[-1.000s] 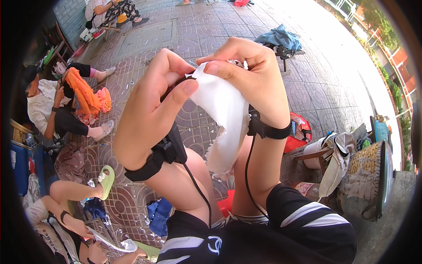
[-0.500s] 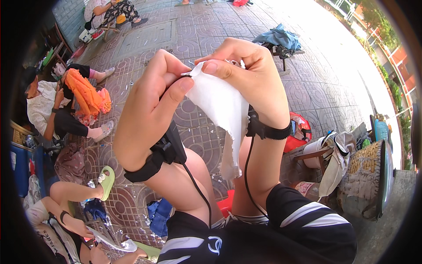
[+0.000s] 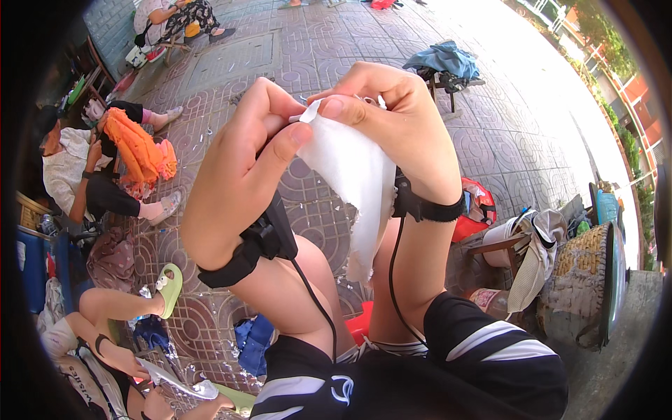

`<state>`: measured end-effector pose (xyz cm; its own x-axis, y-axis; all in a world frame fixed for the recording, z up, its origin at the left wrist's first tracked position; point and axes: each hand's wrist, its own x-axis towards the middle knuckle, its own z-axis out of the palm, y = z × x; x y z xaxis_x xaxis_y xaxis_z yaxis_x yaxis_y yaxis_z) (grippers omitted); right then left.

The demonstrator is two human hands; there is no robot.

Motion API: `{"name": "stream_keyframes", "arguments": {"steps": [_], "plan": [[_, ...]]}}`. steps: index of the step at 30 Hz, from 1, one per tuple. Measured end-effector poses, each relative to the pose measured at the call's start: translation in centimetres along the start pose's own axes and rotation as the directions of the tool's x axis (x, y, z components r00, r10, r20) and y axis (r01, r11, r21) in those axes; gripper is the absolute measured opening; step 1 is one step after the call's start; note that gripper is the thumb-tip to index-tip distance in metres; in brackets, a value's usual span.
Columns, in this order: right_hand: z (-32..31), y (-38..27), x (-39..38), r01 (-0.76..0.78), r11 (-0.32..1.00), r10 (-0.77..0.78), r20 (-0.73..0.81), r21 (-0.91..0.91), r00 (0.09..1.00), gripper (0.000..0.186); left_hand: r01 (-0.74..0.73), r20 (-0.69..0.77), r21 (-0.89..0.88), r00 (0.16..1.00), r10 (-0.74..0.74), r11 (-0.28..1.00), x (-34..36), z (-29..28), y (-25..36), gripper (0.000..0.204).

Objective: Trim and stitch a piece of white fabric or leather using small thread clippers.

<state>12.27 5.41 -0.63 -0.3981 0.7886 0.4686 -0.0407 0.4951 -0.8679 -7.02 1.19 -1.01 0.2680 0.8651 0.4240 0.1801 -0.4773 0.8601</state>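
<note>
A thin white piece of cloth (image 3: 353, 164) hangs from my two hands, its lower end ragged and dangling above my lap. My left hand (image 3: 241, 157) pinches the upper left corner between thumb and forefinger. Close beside it, my right hand (image 3: 395, 115) grips the top edge, thumb flat on the near face and fingers curled behind. A small folded flap of the cloth sticks up between the two thumbs. The fingertips behind the cloth are partly hidden. Each wrist wears a black strap with a device and a cable.
Seated at the left, a person holds orange cloth (image 3: 129, 143); another at the lower left handles white material (image 3: 171, 378). A stool draped with blue cloth (image 3: 448, 59) stands ahead. At right are a red bag (image 3: 476, 210) and a wicker basket (image 3: 574, 280). White scraps dot the paving.
The hanging lower end of the cloth has swung slightly left. My left thumb and fingertips have shifted slightly at the corner; both hands otherwise stay in place.
</note>
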Motion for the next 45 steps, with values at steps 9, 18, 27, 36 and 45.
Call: {"name": "stream_keyframes", "arguments": {"steps": [9,18,27,36,45], "plan": [[0.3,-0.3,0.1,0.002,1.0,-0.002,0.017,-0.014,1.0,0.011,-0.026,-0.037,0.071,0.999,0.029,0.997,-0.1,-0.2,0.2,0.019],[1.2,0.3,0.4,-0.026,0.996,0.032,-0.066,0.087,0.997,0.012,0.008,-0.009,0.028,1.0,-0.007,1.0,0.0,-0.1,0.2,0.02],[1.2,0.5,0.3,0.017,0.991,-0.015,-0.018,0.134,1.0,0.012,-0.02,-0.026,0.035,0.999,0.021,0.999,0.0,-0.2,0.1,0.02],[1.2,0.9,0.5,0.056,0.994,-0.054,-0.027,0.092,0.998,0.013,-0.04,-0.037,0.071,0.998,0.043,0.997,0.1,-0.5,-0.2,0.019],[1.0,0.7,0.4,-0.008,0.982,0.022,-0.072,0.188,0.997,0.016,0.071,-0.063,-0.14,0.995,-0.081,0.988,0.4,-0.6,0.0,0.04]]}}
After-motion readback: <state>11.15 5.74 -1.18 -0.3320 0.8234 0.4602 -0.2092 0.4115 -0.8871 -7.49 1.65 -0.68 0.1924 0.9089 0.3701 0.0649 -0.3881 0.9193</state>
